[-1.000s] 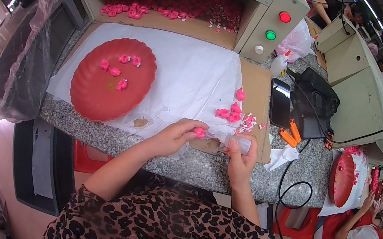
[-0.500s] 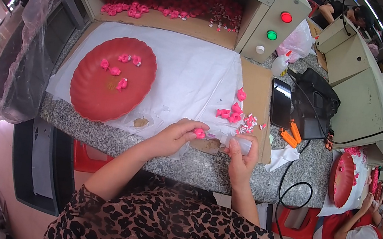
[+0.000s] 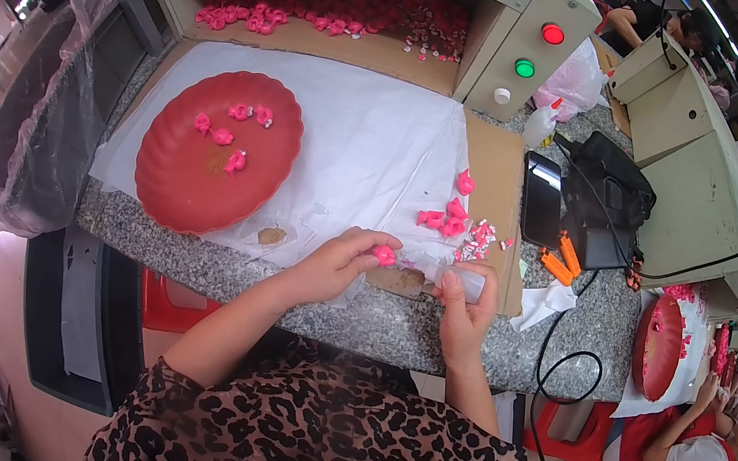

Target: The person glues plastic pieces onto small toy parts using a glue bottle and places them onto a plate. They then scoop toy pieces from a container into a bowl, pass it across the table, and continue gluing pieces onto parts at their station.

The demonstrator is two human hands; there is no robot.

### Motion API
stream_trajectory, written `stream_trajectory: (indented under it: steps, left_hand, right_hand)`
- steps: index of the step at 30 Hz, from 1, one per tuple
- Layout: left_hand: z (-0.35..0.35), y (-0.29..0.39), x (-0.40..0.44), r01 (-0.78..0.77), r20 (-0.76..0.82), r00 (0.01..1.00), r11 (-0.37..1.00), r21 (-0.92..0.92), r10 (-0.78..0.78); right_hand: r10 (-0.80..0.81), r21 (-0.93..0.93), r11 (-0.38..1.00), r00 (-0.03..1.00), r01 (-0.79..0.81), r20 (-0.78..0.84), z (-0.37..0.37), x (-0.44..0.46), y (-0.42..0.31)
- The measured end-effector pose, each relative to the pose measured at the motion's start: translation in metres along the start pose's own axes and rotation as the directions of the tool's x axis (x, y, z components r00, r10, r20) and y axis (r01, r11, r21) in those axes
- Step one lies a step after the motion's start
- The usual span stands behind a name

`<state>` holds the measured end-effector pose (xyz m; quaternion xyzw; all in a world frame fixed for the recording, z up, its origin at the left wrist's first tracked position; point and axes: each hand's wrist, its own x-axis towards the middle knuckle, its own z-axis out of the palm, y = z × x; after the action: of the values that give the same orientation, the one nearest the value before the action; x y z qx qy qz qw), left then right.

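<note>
Between the thumb and fingers of my left hand (image 3: 346,261) is a small pink figure (image 3: 383,254). My right hand (image 3: 465,310) is wrapped round a translucent white glue bottle (image 3: 465,284), its narrow tip pointing left at the figure; whether they touch I cannot tell. Just beyond the right hand lie several loose pink pieces (image 3: 449,218) and a small heap of tiny white-and-red pieces (image 3: 479,239). To the left, a scalloped red plate (image 3: 173,178) holds several pink figures (image 3: 240,113).
Behind the white paper (image 3: 375,134) stands a grey machine (image 3: 502,77) with many pink pieces inside. At right lie a phone (image 3: 542,201), a black bag (image 3: 605,192) and orange cutters (image 3: 561,260). A black cable (image 3: 599,362) loops over the table edge. A co-worker (image 3: 694,446) sits at far right.
Both hands stay almost in place, with the pink figure and the bottle still held. At the lower right, another person's legs have shifted.
</note>
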<state>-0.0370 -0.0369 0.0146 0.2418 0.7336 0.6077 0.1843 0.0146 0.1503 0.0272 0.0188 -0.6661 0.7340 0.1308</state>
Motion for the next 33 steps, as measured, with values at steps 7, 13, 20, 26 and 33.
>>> stream_trajectory:
  steps: [7,13,20,26,33]
  left_hand:
    - [0.003,-0.003,-0.001,0.034,-0.028,0.999,0.998,-0.058,-0.036]
    - [0.005,-0.006,0.0,0.032,-0.037,0.998,0.974,-0.224,-0.042]
    - [0.007,-0.004,0.0,0.034,-0.068,0.996,0.966,-0.257,-0.053]
    - [0.007,-0.005,0.001,0.033,-0.076,0.995,0.957,-0.29,-0.057]
    - [0.006,-0.011,0.002,-0.012,-0.106,0.994,0.93,-0.367,-0.029]
  right_hand:
    - [-0.044,0.001,0.999,0.999,0.044,-0.024,0.005,-0.002,0.0]
    - [-0.06,-0.051,0.997,0.998,0.059,-0.03,0.007,-0.004,-0.002]
    - [-0.081,-0.048,0.996,0.996,0.079,-0.042,0.008,-0.004,0.0]
    - [-0.014,0.0,1.0,0.997,0.014,-0.074,0.007,-0.006,0.002]
    - [0.439,0.725,0.665,0.88,-0.181,-0.183,-0.021,0.014,-0.009]
